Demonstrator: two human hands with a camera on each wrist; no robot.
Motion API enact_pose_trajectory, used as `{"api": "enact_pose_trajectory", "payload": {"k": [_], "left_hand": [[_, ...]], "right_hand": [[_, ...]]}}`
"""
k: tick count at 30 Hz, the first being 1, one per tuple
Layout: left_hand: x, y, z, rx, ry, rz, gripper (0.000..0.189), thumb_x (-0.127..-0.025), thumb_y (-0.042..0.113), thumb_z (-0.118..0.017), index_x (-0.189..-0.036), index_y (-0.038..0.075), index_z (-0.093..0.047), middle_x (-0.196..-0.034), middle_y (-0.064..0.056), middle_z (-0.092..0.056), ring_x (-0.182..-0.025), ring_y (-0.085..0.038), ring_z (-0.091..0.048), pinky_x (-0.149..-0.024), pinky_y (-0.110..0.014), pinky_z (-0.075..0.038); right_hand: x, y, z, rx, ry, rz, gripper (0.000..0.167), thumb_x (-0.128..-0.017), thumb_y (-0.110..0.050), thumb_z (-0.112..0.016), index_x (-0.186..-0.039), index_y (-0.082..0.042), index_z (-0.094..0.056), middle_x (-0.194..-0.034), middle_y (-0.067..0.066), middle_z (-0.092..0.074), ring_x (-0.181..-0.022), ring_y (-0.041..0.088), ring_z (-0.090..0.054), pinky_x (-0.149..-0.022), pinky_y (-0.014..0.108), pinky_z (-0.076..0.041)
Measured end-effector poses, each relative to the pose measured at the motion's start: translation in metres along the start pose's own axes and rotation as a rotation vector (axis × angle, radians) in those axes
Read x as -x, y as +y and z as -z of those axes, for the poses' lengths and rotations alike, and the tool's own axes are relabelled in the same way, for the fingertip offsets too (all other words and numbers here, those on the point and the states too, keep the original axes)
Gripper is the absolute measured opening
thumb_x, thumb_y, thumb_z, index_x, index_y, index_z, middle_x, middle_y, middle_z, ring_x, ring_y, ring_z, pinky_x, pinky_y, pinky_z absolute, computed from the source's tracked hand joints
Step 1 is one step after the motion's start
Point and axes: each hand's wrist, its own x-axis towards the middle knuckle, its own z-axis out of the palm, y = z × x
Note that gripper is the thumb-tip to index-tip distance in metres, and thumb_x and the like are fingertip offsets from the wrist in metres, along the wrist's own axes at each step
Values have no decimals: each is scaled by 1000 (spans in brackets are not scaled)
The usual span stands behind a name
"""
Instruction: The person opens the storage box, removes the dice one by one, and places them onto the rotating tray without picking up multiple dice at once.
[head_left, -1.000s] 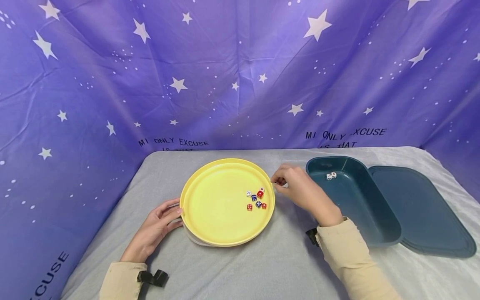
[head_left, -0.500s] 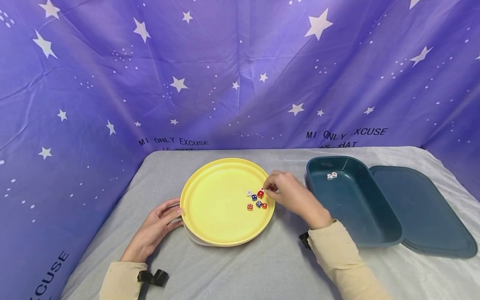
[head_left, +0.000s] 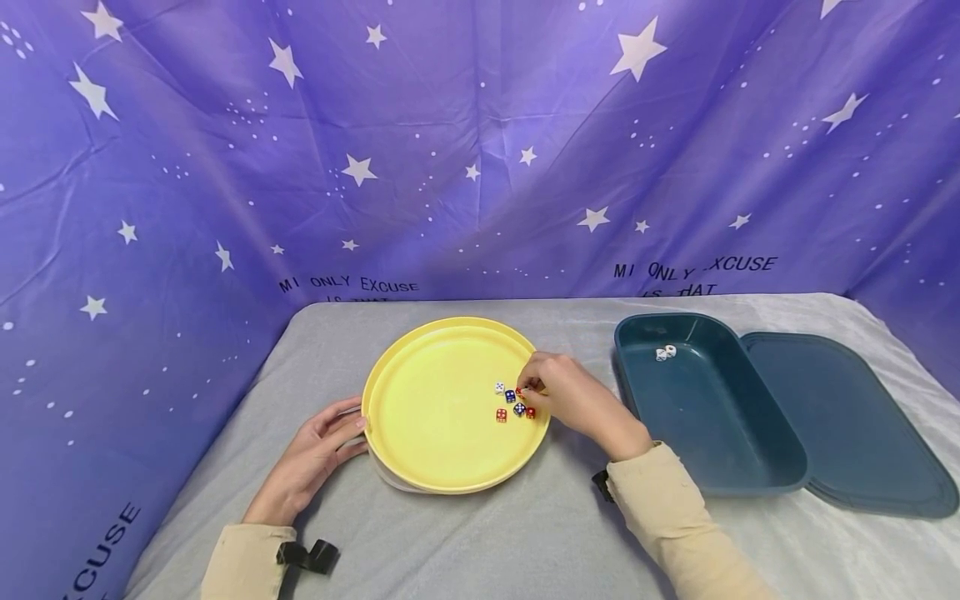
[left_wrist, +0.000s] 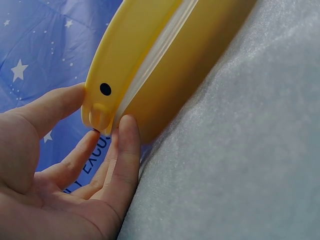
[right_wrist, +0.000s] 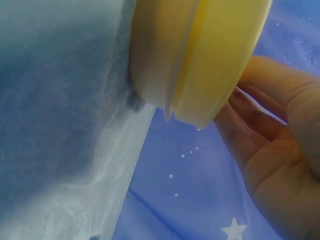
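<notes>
A round yellow tray (head_left: pixel 435 408) with a raised rim stands on the cloth. My left hand (head_left: pixel 318 446) holds its left edge, thumb on the rim and fingers lower on the side; the left wrist view shows a black dot (left_wrist: pixel 105 89) there. Over the tray's right side, my right hand (head_left: pixel 573 400) pinches a red die (head_left: pixel 519 391) that is mostly covered by the fingertips. Close by lie a white die (head_left: pixel 499 387), two blue dice (head_left: pixel 519 409) and two more red dice (head_left: pixel 501 415). The right wrist view hides the fingertips behind the rim.
To the right stands a dark teal rectangular box (head_left: pixel 757 417), with white dice (head_left: pixel 666 352) at its far end. A matching flat lid (head_left: pixel 847 425) lies beside it. A purple star-patterned cloth (head_left: pixel 480 167) hangs behind the grey-covered table (head_left: pixel 465 550).
My right hand has moved left and down from beside the tray's rim to the dice, its fingertips now on a red die. The left hand stays on the tray's edge.
</notes>
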Motion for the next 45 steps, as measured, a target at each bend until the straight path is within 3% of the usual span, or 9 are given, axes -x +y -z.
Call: {"api": "enact_pose_trajectory", "payload": {"k": [24,45], "left_hand": [[-2,-2,1,5,-3,-3,53,-99,8,-61,-144,-5,-38,-120,-2,-64,-109,-12,-65,-97,-37,-58],[-1,-1,2,2,11,7,55,-98,9,-62,-145,-5,-36,-122,-3,-62,-109,-12,-65,-96,-37,-58]], "right_hand": [[-4,-1,-7,85,-28,11,4,-89,-3,-72,-89,-6,-75,-89,1,-66,-79,10,-57,-68,25,-54],[-3,-7,5,94,-15,32,7,-88,-4,-72,-95,-4,-74,-95,4,-68,-85,14,-61,-73,28,-57]]}}
